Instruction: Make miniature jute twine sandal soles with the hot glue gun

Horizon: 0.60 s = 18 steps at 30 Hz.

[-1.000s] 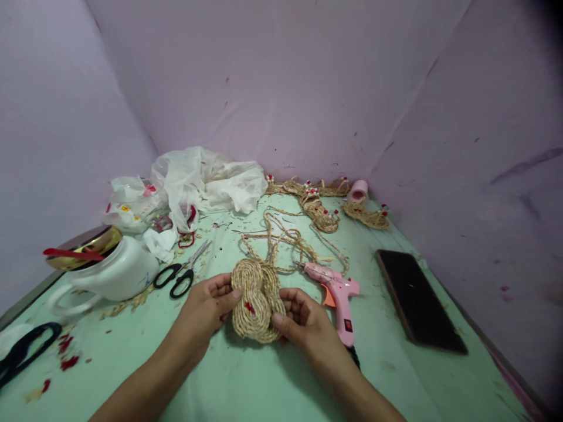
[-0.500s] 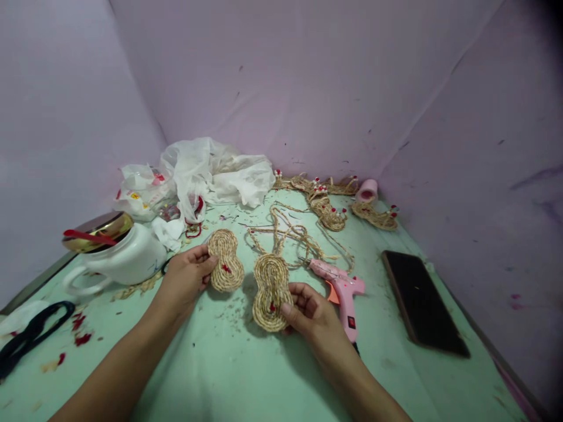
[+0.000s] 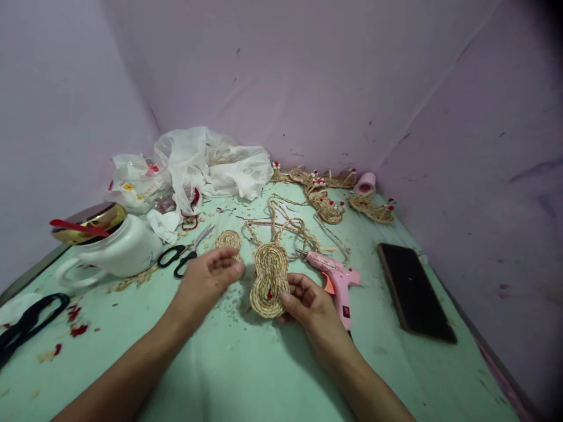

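My right hand (image 3: pixel 310 305) pinches the lower right edge of a coiled straw sole (image 3: pixel 269 280), shaped like a figure eight with a small red spot near its lower end. A braided straw cord (image 3: pixel 275 220) lies just behind that sole; whether it is joined on is unclear. My left hand (image 3: pixel 213 278) holds nothing, its thumb and fingers slightly bent and apart. Just beyond the left fingers a second coiled straw sole (image 3: pixel 229 239) lies on the table, its lower part covered by the hand. Black-handled scissors (image 3: pixel 188 255) rest to the left of it.
A pink glue gun (image 3: pixel 336 278) lies right of my right hand, with a dark phone (image 3: pixel 413 293) farther right. A white teapot-like vessel (image 3: pixel 132 249) stands left. White plastic bags (image 3: pixel 211 164) and several beaded straw pieces (image 3: pixel 323 202) lie along the back wall.
My left hand has let go of the second sole and moved right, toward the sole in my right hand. The scissors now show fully. My view has shifted slightly.
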Each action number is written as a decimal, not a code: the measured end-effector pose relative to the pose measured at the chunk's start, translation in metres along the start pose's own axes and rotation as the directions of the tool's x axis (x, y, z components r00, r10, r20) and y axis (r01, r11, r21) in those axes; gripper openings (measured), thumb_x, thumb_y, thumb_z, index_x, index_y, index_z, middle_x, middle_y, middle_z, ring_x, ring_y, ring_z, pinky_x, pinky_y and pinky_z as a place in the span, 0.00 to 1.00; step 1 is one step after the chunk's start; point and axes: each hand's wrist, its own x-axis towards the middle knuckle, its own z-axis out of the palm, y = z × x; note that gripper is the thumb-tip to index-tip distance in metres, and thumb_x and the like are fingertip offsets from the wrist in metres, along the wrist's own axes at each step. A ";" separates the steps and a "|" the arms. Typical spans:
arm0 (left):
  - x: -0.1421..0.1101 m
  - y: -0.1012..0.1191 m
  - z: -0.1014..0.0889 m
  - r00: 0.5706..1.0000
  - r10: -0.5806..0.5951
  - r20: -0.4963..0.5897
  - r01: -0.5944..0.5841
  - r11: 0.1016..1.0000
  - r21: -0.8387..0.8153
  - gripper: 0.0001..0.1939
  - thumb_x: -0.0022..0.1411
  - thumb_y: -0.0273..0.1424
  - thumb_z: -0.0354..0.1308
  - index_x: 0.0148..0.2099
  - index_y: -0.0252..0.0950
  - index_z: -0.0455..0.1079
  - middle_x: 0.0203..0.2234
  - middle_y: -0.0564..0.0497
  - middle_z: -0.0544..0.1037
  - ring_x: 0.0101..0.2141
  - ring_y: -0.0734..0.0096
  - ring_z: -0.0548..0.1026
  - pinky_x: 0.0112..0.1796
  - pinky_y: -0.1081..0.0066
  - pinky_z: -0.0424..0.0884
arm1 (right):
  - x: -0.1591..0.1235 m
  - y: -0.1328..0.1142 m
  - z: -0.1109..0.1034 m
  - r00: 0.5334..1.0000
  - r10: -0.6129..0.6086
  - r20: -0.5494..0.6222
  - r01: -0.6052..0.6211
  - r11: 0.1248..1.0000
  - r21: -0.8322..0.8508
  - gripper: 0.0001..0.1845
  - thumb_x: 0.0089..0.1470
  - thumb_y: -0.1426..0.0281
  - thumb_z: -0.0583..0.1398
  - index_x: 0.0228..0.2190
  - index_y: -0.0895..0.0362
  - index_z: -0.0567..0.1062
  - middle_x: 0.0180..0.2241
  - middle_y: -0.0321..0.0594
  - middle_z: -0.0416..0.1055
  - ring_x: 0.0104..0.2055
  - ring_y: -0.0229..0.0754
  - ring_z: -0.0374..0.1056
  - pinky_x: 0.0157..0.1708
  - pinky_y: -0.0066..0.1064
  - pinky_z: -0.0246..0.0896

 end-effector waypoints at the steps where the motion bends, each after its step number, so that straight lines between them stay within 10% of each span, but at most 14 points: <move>1: -0.004 -0.001 0.005 0.989 -0.079 0.124 0.087 0.994 -0.063 0.22 0.42 0.36 0.64 0.41 0.32 0.70 0.24 0.52 0.73 0.16 0.83 0.58 0.17 0.79 0.52 | 0.000 0.000 0.000 1.000 -0.003 -0.001 0.003 1.000 -0.001 0.21 0.36 0.63 0.68 0.33 0.59 0.70 0.27 0.37 0.71 0.26 0.36 0.67 0.20 0.25 0.63; 4: -0.013 -0.003 0.018 0.929 -0.167 0.330 0.218 0.968 -0.123 0.15 0.41 0.34 0.65 0.32 0.31 0.70 0.16 0.57 0.67 0.14 0.85 0.55 0.15 0.80 0.47 | -0.001 -0.001 0.000 1.000 -0.004 -0.004 0.004 1.000 -0.010 0.20 0.37 0.64 0.68 0.33 0.59 0.70 0.27 0.37 0.71 0.26 0.36 0.67 0.20 0.25 0.63; 11: -0.008 -0.008 0.019 0.937 -0.226 0.267 0.274 0.949 -0.154 0.13 0.39 0.31 0.65 0.26 0.32 0.66 0.12 0.60 0.62 0.13 0.87 0.53 0.15 0.81 0.44 | -0.003 -0.003 0.001 0.997 -0.024 -0.072 0.020 0.998 -0.056 0.23 0.37 0.63 0.67 0.36 0.58 0.71 0.28 0.39 0.72 0.28 0.39 0.67 0.21 0.28 0.63; 18: -0.004 -0.011 0.016 0.946 -0.214 0.244 0.247 0.962 -0.113 0.14 0.41 0.34 0.62 0.23 0.34 0.60 0.11 0.62 0.56 0.13 0.87 0.52 0.15 0.81 0.41 | -0.030 -0.045 -0.019 0.865 -0.357 -0.354 0.078 0.791 -0.607 0.18 0.43 0.56 0.60 0.33 0.55 0.74 0.32 0.41 0.74 0.30 0.42 0.68 0.27 0.31 0.62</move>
